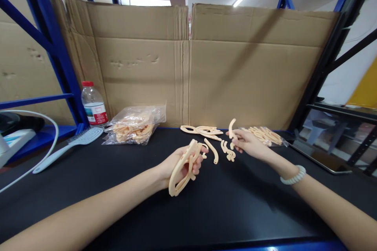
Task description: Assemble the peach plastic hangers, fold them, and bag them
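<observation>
My left hand (180, 165) grips a long curved peach-coloured plastic frame piece (182, 172) above the black table top (123, 204). My right hand (246, 142) pinches a small curved peach piece (231, 127) that sticks upward from its fingers. A white bead bracelet (293, 176) circles my right wrist. Between the hands lie loose peach pieces (220, 151) on the table. Further back rests a flat cluster of similar pieces (202, 130).
A clear bag of peach parts (134, 125) lies at the back left, another bag (266, 135) behind my right hand. A water bottle (94, 105) and a pale blue hairbrush (69, 146) sit left. Cardboard sheets (188, 62) wall the back, between blue rack posts (48, 39).
</observation>
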